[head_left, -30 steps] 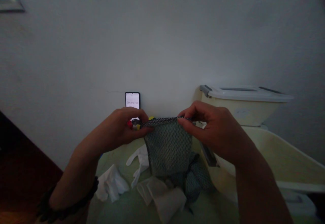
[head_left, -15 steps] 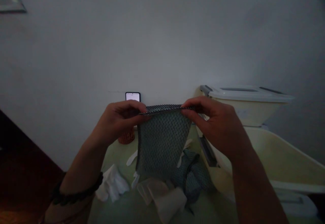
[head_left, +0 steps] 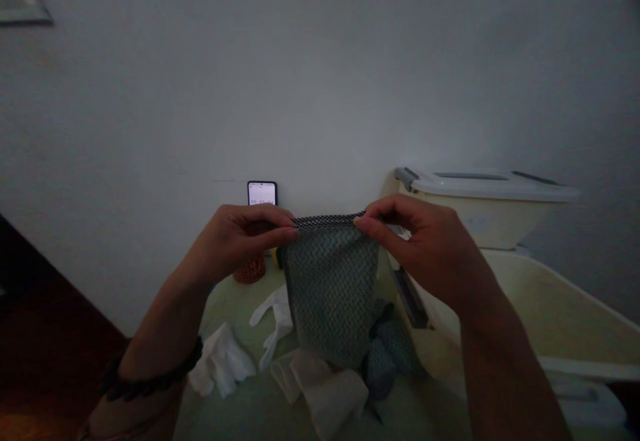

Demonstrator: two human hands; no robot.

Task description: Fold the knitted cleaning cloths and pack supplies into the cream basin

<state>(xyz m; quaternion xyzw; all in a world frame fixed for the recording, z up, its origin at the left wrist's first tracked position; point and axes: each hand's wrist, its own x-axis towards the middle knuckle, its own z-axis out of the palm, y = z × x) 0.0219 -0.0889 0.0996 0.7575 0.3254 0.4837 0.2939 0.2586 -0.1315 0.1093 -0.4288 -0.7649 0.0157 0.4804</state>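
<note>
Between my two hands hangs a grey-green woven cloth (head_left: 333, 288) with a black-and-white trimmed edge along its top. My left hand (head_left: 245, 231) pinches the left end of that edge between thumb and fingers. At the right end, my right hand (head_left: 413, 231) pinches the same edge. Beneath the cloth, a second dark grey-green cloth (head_left: 387, 354) lies crumpled on the table. A beige cloth (head_left: 325, 388) lies partly folded in front of it. To the left are a white glove-like piece (head_left: 277, 318) with finger shapes and a bunched white cloth (head_left: 225, 361).
A phone (head_left: 263, 193) with a lit screen stands against the wall, above a reddish-brown woven holder (head_left: 250, 270). On the right, an open cream bin (head_left: 550, 308) sits before a lidded cream box (head_left: 480, 211). Pale green covers the table (head_left: 233, 304).
The cloth's lower part has swung right, and its trimmed edges now lie closer together. My hands have shifted slightly. More of the white glove-like piece shows.
</note>
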